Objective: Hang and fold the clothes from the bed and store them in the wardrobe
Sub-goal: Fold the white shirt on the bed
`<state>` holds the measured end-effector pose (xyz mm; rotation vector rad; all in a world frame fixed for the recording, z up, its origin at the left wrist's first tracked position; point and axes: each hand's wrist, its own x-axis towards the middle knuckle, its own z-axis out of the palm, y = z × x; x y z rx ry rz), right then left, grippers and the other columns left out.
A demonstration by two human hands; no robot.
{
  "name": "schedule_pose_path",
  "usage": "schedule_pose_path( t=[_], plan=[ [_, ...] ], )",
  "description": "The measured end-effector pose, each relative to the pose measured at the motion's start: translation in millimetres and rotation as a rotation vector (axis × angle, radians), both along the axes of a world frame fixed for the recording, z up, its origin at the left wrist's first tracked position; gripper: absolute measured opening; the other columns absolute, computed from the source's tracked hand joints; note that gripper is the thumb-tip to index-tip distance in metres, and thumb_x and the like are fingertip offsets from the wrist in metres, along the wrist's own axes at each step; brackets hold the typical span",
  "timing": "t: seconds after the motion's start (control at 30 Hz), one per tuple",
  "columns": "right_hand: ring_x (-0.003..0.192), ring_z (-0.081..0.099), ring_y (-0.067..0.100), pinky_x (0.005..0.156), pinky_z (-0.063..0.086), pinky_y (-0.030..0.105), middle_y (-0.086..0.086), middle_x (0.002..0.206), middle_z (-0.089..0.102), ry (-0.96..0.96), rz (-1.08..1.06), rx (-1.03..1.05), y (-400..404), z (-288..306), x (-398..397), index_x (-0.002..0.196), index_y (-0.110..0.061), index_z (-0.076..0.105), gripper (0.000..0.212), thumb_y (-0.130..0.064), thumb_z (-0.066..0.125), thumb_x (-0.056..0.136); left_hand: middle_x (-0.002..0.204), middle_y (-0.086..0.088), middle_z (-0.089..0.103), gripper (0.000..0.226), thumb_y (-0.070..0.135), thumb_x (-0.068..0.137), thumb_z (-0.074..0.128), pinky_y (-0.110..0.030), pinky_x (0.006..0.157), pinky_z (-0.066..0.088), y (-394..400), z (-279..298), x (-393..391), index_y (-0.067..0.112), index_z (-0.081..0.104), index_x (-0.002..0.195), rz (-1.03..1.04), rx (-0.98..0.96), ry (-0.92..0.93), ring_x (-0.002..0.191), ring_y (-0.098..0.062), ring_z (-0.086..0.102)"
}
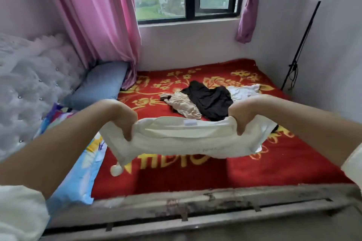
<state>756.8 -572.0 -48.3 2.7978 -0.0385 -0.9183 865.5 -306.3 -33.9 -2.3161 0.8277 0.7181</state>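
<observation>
My left hand (123, 117) and right hand (242, 117) each pinch an end of the cream-white soft garment (182, 135), stretched above the red flowered blanket (274, 164). A slack grip could drop it, tangling its dangling pompom (116, 170). Farther off wait beige (184, 103), black (209, 98) and white (242, 91) clothes.

head view | forward-down over bed (274, 166) | hands close, window far

Soft matt cloth garment (182, 139) – fuzzy red blanket (274, 164)
</observation>
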Motion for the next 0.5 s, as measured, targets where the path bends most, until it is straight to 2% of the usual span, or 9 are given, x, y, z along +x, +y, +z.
schedule_pose_path(
  t=[0.07,0.17,0.27,0.33,0.37,0.43,0.47,0.5],
  plan=[
    [0.072,0.052,0.016,0.062,0.042,0.023,-0.009,0.066,0.048,0.141,0.000,-0.049,7,-14,-21,0.107,-0.011,0.064,0.037,-0.032,0.071,0.077,0.102,-0.007,0.062,0.037,0.029,0.083,0.065,-0.027,0.080,0.041,6,-12,-28,0.008,0.063,0.115,0.025,0.050,0.100,0.086,-0.014,0.050],
    [0.083,0.052,0.015,0.075,0.040,0.023,-0.009,0.070,0.051,0.194,0.033,-0.037,15,-19,-39,0.113,-0.011,0.062,0.041,-0.033,0.069,0.080,0.101,-0.001,0.058,0.040,0.029,0.082,0.066,-0.028,0.089,0.042,24,-17,-55,0.013,0.060,0.118,0.087,0.029,0.149,0.093,-0.016,0.053],
    [0.086,0.051,0.015,0.074,0.036,0.022,-0.002,0.088,0.056,0.119,0.005,-0.055,15,-11,-34,0.114,-0.009,0.062,0.042,-0.033,0.068,0.081,0.096,0.000,0.056,0.035,0.022,0.083,0.067,-0.024,0.080,0.044,42,-15,-60,0.010,0.060,0.115,0.227,-0.064,0.166,0.090,-0.016,0.054],
    [0.085,0.051,0.017,0.075,0.037,0.023,0.000,0.088,0.055,0.041,-0.001,-0.079,15,-7,-22,0.113,-0.008,0.062,0.041,-0.033,0.067,0.081,0.090,-0.002,0.058,0.025,0.016,0.083,0.066,-0.021,0.068,0.047,47,-12,-57,0.009,0.062,0.107,0.343,-0.131,0.184,0.086,-0.018,0.056],
    [0.081,0.050,0.018,0.073,0.038,0.024,0.000,0.080,0.054,-0.008,0.014,-0.095,16,-6,-14,0.110,-0.008,0.063,0.037,-0.032,0.066,0.082,0.091,-0.004,0.060,0.022,0.014,0.083,0.066,-0.022,0.066,0.048,50,-9,-53,0.010,0.062,0.104,0.389,-0.163,0.177,0.086,-0.019,0.056],
    [0.066,0.047,0.018,0.060,0.038,0.022,-0.002,0.064,0.044,-0.118,0.046,-0.146,19,-6,5,0.091,-0.008,0.062,0.021,-0.028,0.063,0.084,0.106,-0.012,0.064,0.026,0.013,0.083,0.065,-0.026,0.073,0.048,56,-7,-37,0.007,0.062,0.108,0.427,-0.215,0.119,0.088,-0.020,0.056],
    [0.058,0.043,0.015,0.053,0.035,0.021,-0.002,0.062,0.040,-0.173,0.047,-0.165,20,-7,17,0.076,-0.009,0.055,0.019,-0.025,0.060,0.085,0.112,-0.014,0.063,0.028,0.013,0.084,0.065,-0.027,0.076,0.046,60,-7,-25,0.005,0.062,0.110,0.437,-0.233,0.073,0.089,-0.020,0.056],
    [0.053,0.037,0.013,0.050,0.032,0.021,-0.001,0.062,0.038,-0.204,0.031,-0.163,21,-8,28,0.066,-0.008,0.047,0.026,-0.020,0.057,0.087,0.115,-0.015,0.063,0.028,0.014,0.084,0.063,-0.025,0.076,0.044,63,-7,-15,0.004,0.063,0.111,0.447,-0.246,0.019,0.089,-0.019,0.054]
  ],
)
